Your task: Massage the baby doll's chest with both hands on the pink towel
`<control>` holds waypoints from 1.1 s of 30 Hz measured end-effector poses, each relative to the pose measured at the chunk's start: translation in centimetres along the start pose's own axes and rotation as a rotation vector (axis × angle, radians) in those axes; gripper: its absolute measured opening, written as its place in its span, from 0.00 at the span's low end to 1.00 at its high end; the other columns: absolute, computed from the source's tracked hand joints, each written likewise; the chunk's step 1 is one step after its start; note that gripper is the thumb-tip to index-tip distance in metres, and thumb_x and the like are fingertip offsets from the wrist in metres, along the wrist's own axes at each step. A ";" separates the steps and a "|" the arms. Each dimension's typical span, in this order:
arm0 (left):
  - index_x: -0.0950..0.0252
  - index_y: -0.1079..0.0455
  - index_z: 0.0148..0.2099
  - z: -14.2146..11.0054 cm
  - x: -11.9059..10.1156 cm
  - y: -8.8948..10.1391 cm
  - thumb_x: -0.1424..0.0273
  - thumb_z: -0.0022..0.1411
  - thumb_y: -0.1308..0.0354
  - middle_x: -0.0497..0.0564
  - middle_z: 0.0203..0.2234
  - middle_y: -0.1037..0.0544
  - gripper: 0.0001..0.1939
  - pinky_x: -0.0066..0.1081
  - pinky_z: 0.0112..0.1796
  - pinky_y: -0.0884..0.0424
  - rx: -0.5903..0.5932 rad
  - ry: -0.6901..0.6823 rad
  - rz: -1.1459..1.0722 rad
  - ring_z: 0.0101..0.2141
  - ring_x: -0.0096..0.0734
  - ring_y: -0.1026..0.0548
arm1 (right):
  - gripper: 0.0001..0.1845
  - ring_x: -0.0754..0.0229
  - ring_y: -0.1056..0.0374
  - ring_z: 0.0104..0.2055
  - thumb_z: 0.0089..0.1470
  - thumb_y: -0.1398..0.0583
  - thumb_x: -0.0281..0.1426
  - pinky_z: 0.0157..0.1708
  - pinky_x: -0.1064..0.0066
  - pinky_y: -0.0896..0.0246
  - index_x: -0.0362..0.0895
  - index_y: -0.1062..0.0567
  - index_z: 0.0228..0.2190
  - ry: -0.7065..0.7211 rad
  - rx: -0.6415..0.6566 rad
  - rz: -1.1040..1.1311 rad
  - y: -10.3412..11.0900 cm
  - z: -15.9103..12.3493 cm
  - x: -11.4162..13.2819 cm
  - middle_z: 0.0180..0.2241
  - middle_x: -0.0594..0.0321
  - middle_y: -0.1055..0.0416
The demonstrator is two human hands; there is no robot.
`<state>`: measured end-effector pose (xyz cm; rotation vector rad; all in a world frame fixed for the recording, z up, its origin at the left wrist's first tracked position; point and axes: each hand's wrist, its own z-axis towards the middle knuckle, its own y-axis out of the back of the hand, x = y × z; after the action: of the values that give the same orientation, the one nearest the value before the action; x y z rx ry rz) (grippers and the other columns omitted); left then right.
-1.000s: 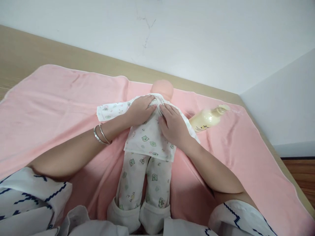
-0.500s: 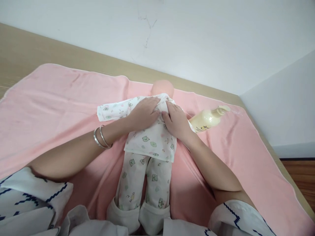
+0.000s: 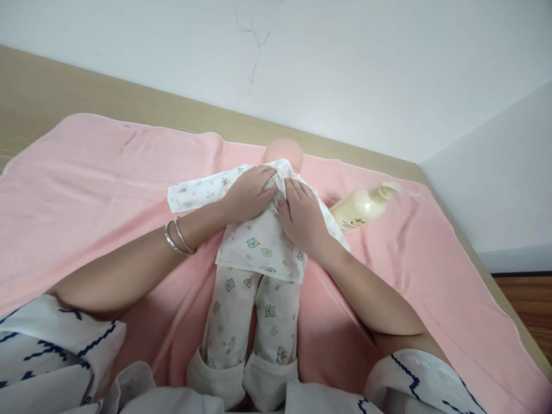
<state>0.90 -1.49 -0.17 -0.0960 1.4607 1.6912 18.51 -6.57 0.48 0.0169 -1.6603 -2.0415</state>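
Observation:
A baby doll (image 3: 283,152) lies stretched out with its feet towards me, dressed in a white printed top (image 3: 254,247) and matching trousers (image 3: 233,316). My left hand (image 3: 250,194) rests flat on the upper part of the top, fingers extended towards the neck. Beside it, my right hand (image 3: 302,217) lies on the other side of the upper body, its fingers also stretched out. The two thumbs are close together, with bunched fabric between the hands. Whether the doll is face up or face down I cannot tell. Neither hand grips the cloth visibly.
Under the doll spreads a pink blanket (image 3: 142,155) on a wooden surface (image 3: 107,92). A pale yellow pump bottle (image 3: 362,208) lies tilted just right of the doll's arm. Behind stands a white wall (image 3: 345,69) with thin cracks.
My right hand has slid slightly towards me and left, uncovering more of the doll's right-hand sleeve. My left hand has barely moved. The view has shifted a little.

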 end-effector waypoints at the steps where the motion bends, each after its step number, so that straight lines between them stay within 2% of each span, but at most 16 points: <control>1: 0.70 0.29 0.59 0.0 -0.1 0.0 0.61 0.70 0.59 0.63 0.60 0.23 0.27 0.51 0.67 0.33 -0.003 -0.010 0.009 0.61 0.49 0.27 | 0.33 0.40 0.43 0.75 0.71 0.56 0.36 0.75 0.39 0.47 0.32 0.35 0.68 -0.004 0.001 -0.001 0.0 0.0 0.0 0.71 0.42 0.36; 5: 0.69 0.30 0.61 -0.1 0.1 -0.2 0.61 0.71 0.60 0.62 0.62 0.25 0.28 0.50 0.68 0.34 -0.011 -0.021 0.030 0.63 0.49 0.29 | 0.33 0.41 0.43 0.75 0.72 0.56 0.37 0.75 0.40 0.48 0.33 0.35 0.68 -0.016 0.004 0.001 -0.1 0.0 0.0 0.71 0.42 0.37; 11: 0.74 0.32 0.66 0.2 0.5 -0.1 0.59 0.69 0.58 0.66 0.67 0.31 0.33 0.51 0.70 0.36 -0.002 0.005 0.053 0.66 0.52 0.31 | 0.34 0.40 0.44 0.75 0.72 0.57 0.36 0.75 0.40 0.48 0.30 0.36 0.69 -0.015 0.003 -0.006 0.0 -0.1 0.1 0.71 0.40 0.37; 18: 0.71 0.30 0.64 0.1 0.6 -0.3 0.59 0.70 0.57 0.64 0.63 0.28 0.31 0.52 0.69 0.35 -0.020 0.019 0.047 0.63 0.52 0.29 | 0.33 0.40 0.44 0.75 0.72 0.56 0.38 0.75 0.39 0.49 0.34 0.35 0.69 -0.007 -0.016 0.022 -0.3 -0.1 0.0 0.71 0.42 0.37; 28: 0.71 0.32 0.66 -0.1 0.6 -0.5 0.60 0.71 0.59 0.64 0.66 0.29 0.30 0.48 0.69 0.35 -0.025 0.001 0.048 0.65 0.49 0.30 | 0.34 0.39 0.45 0.76 0.72 0.57 0.38 0.76 0.39 0.50 0.32 0.36 0.69 -0.012 -0.014 0.021 -0.3 -0.1 0.0 0.72 0.41 0.38; 33: 0.72 0.30 0.63 -0.1 0.4 -0.2 0.60 0.71 0.59 0.65 0.62 0.26 0.30 0.49 0.66 0.32 -0.004 0.008 0.064 0.61 0.50 0.27 | 0.34 0.39 0.45 0.76 0.71 0.57 0.37 0.76 0.39 0.50 0.31 0.36 0.69 -0.004 -0.013 0.016 -0.3 -0.2 -0.1 0.72 0.40 0.38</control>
<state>0.72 -1.40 -0.63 -0.0590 1.4804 1.7469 18.50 -6.67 0.15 -0.0049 -1.6443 -2.0418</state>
